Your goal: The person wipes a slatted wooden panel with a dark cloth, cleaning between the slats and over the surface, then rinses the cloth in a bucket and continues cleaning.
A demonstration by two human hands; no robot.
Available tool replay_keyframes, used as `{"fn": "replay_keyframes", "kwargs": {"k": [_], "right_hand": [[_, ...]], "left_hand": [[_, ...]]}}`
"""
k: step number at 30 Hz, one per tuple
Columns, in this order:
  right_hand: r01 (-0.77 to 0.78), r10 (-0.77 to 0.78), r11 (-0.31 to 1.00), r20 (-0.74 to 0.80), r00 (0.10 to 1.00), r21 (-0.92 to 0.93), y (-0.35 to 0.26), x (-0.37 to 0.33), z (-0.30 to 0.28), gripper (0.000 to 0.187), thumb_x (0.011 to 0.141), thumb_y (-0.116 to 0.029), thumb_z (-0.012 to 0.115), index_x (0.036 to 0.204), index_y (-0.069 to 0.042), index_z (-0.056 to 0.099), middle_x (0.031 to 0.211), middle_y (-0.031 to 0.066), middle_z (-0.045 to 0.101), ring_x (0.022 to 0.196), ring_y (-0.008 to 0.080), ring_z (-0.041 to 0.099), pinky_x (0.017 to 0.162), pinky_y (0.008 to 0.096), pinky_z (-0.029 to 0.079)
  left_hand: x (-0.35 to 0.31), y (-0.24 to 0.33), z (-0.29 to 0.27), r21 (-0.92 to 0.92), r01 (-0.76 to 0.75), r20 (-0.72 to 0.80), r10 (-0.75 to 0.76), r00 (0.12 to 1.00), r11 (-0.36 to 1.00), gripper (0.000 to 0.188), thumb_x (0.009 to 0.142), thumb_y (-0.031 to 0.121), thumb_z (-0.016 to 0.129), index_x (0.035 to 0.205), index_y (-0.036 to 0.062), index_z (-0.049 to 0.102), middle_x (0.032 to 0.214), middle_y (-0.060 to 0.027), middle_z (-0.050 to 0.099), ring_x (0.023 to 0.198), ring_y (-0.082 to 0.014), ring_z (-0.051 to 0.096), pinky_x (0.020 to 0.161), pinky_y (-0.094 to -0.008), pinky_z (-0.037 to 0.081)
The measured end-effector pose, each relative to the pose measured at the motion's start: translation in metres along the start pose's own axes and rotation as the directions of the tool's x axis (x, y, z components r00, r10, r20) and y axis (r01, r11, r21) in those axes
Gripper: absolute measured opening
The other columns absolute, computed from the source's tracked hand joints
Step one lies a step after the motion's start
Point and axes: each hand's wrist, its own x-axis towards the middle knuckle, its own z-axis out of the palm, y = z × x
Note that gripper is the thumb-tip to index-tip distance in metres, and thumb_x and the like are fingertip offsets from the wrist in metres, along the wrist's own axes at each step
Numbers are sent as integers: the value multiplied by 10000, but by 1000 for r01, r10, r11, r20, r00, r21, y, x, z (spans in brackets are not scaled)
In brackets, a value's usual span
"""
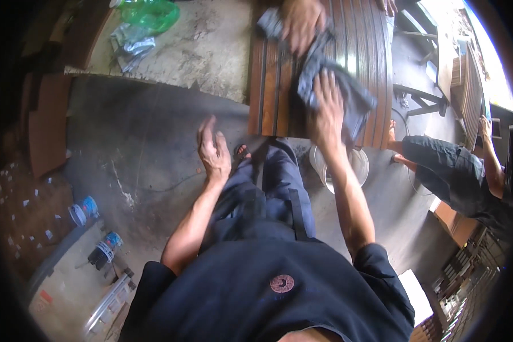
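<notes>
A brown slatted wood panel (266, 85) lies across the table and juts past its near edge. My right hand (326, 114) rests flat on a dark grey-blue cloth (353, 105) on the panel, fingers stretched out and pressing it down. My left hand (214, 151) hovers in the air left of the panel's near end, open, holding nothing. Across from me, another person's hand (301, 25) presses on the panel beside a greyish rag (272, 24). Whether that rag joins the cloth under my palm, I cannot tell.
On the stained pale tabletop (211, 48) lie a green plastic bottle (151, 14) and a crumpled clear plastic bag (132, 45). A white bucket (359, 165) stands on the floor below the panel. Someone in dark shorts (439, 162) is at the right, near stacked slatted panels (466, 91).
</notes>
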Motion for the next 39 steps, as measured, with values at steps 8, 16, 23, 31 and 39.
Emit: {"fn": "replay_keyframes", "kwargs": {"k": [8, 16, 23, 31, 39], "right_hand": [[136, -147, 988, 194, 970, 70, -64, -69, -5, 850, 755, -74, 632, 1573, 63, 447, 1698, 262, 356, 1609, 421, 289, 1299, 533, 233], [211, -232, 970, 209, 950, 118, -73, -66, 9, 800, 786, -118, 617, 1554, 60, 474, 1698, 265, 355, 1613, 418, 287, 1294, 530, 246], [280, -280, 960, -2, 960, 23, -45, 92, 26, 709, 902, -150, 662, 1553, 49, 466, 1678, 262, 384, 1582, 418, 329, 1285, 525, 287], [381, -445, 893, 357, 821, 238, -70, -32, 2, 715, 881, -118, 518, 1581, 19, 471, 1709, 227, 366, 1623, 365, 288, 1312, 535, 222], [366, -364, 930, -86, 927, 14, -23, 217, 69, 679, 947, -264, 682, 1549, -3, 505, 1649, 241, 442, 1550, 413, 385, 1248, 538, 333]], "left_hand": [[-51, 8, 14, -555, 775, 571, -538, 620, 303, 387, 1071, 199, 569, 1372, -29, 653, 1188, -99, 732, 1064, -193, 704, 889, -321, 553], [-8, 42, 22, -711, 684, 677, -417, 606, -162, 357, 1023, 119, 565, 1326, -34, 678, 1278, -118, 723, 1164, -231, 679, 1066, -361, 514], [-17, 36, 44, -630, 629, 767, -238, 596, -455, 415, 977, 111, 588, 1363, -33, 643, 1297, -173, 732, 1235, -325, 680, 1120, -507, 509], [-36, 30, 37, -625, 472, 752, -318, 577, -623, 350, 1051, 151, 630, 1369, 7, 647, 1346, -125, 716, 1281, -284, 654, 1145, -496, 486], [-11, 56, 19, -690, 677, 705, -445, 552, -255, 217, 1060, 90, 647, 1240, -23, 688, 1168, -142, 760, 1037, -305, 746, 952, -479, 612]]}}
